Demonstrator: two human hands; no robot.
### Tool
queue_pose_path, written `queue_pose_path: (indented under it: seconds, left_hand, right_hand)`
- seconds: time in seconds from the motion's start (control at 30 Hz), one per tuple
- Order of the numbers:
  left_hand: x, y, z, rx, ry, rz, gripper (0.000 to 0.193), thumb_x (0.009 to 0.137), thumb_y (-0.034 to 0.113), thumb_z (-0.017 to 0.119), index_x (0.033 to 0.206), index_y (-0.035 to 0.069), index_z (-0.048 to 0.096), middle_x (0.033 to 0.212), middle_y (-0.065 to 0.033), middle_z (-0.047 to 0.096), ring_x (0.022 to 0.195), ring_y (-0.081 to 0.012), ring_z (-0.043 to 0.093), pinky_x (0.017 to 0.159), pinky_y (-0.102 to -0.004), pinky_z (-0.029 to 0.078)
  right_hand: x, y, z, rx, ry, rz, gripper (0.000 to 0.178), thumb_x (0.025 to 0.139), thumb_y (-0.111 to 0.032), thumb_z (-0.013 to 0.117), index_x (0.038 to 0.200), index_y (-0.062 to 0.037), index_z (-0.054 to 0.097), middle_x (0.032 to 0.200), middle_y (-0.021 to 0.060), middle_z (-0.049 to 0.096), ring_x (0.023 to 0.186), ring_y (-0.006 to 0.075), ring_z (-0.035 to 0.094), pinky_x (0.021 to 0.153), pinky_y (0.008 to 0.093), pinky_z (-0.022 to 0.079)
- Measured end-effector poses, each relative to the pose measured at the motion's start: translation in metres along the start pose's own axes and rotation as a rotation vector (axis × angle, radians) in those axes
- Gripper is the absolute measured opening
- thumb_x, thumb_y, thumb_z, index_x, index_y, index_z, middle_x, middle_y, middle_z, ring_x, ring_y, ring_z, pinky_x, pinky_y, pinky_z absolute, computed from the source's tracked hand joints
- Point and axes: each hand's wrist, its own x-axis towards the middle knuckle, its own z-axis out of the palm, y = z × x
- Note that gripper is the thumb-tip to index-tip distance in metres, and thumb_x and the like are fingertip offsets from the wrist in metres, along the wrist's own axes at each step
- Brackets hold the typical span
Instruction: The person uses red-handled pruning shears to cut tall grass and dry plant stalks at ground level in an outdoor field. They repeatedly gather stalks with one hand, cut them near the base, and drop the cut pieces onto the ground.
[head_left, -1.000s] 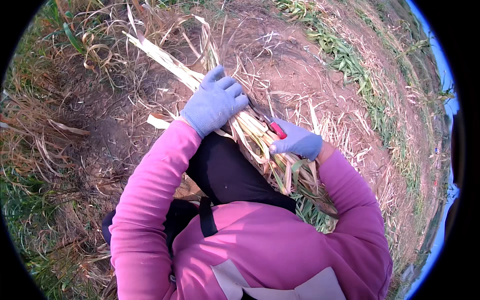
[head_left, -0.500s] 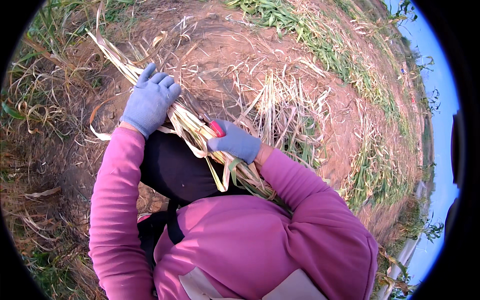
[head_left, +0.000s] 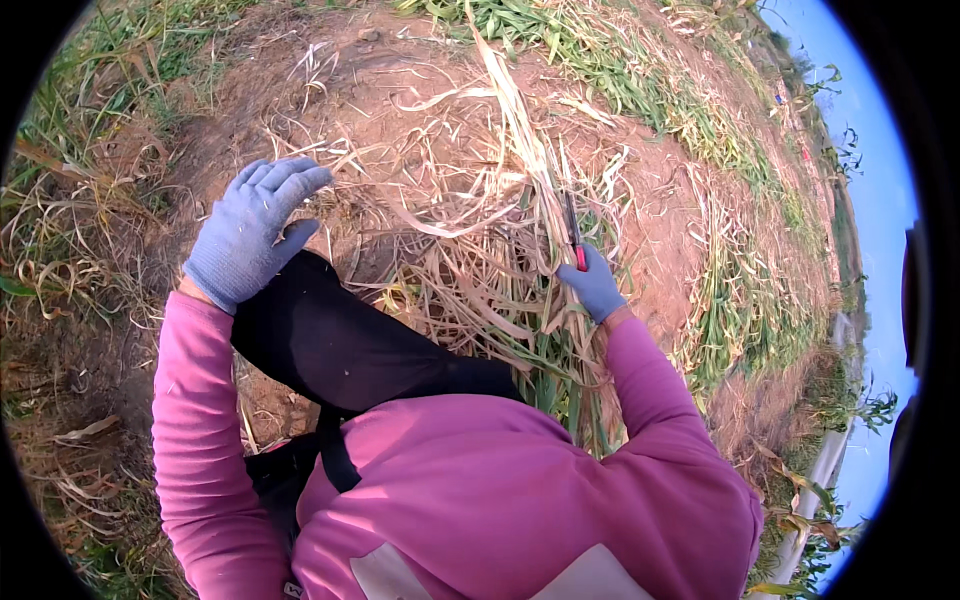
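My left hand, in a blue-grey knit glove, is off to the left above my knee, fingers stretched and thumb apart, holding nothing. My right hand, gloved alike, is closed around a red-handled cutting tool, whose narrow dark blade points away from me. The tool's exact kind is unclear. Along the blade and past the same hand runs a bundle of dry corn stalks with long pale leaves. It appears gripped there too, though my fingers partly hide the hold. Beneath it is a heap of cut stalks.
My black-trousered leg lies between the left hand and the heap. Reddish soil strewn with dry leaves stretches ahead. Rows of cut green stalks curve along the far right. Weeds and dry grass grow on the left.
My left hand has let go of the corn stalks and drawn back to the left, opening. My right hand has swung right with the tool and the bundle, now over the heap.
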Motion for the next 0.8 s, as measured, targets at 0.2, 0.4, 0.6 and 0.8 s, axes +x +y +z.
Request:
queue_pose_path:
  seconds: [0.2, 0.4, 0.6, 0.8]
  left_hand:
    - [-0.112, -0.090, 0.017, -0.261, 0.174, -0.554, 0.026, 0.089, 0.004, 0.056, 0.115, 0.000, 0.057, 0.104, -0.0089, 0.065, 0.097, -0.0149, 0.061, 0.087, -0.0281, 0.045]
    - [-0.186, -0.103, 0.036, -0.283, 0.177, -0.791, 0.023, 0.089, 0.005, 0.057, 0.111, 0.000, 0.058, 0.103, -0.0071, 0.064, 0.096, -0.0121, 0.058, 0.087, -0.0265, 0.045]
    - [-0.278, -0.073, 0.017, -0.316, 0.389, -1.013, 0.021, 0.090, 0.005, 0.056, 0.110, 0.000, 0.060, 0.103, -0.0052, 0.063, 0.097, -0.0109, 0.057, 0.087, -0.0250, 0.045]
    - [-0.328, -0.011, -0.035, -0.017, 0.484, -1.027, 0.025, 0.086, 0.026, 0.061, 0.105, 0.009, 0.062, 0.093, -0.0149, 0.067, 0.086, -0.0313, 0.065, 0.076, -0.0358, 0.051]
  right_hand:
    - [-0.027, 0.127, -0.113, -0.626, 0.454, 0.270, 0.052, 0.069, -0.038, 0.072, 0.105, -0.0057, 0.054, 0.085, 0.0159, 0.063, 0.080, 0.0319, 0.062, 0.074, 0.0406, 0.047]
    - [-0.014, 0.144, -0.143, -0.719, 0.672, 0.413, 0.057, 0.068, -0.050, 0.072, 0.101, -0.0071, 0.053, 0.090, 0.0179, 0.065, 0.086, 0.0362, 0.063, 0.077, 0.0432, 0.047]
    - [0.083, 0.086, -0.060, -0.624, 0.450, 0.090, 0.055, 0.075, -0.048, 0.068, 0.101, -0.0020, 0.051, 0.085, 0.0152, 0.061, 0.080, 0.0318, 0.059, 0.076, 0.0414, 0.045]
    - [0.124, 0.035, 0.090, -0.052, -0.043, -0.225, 0.054, 0.088, -0.040, 0.059, 0.119, 0.0037, 0.048, 0.097, 0.0097, 0.053, 0.086, 0.0189, 0.050, 0.080, 0.0323, 0.042]
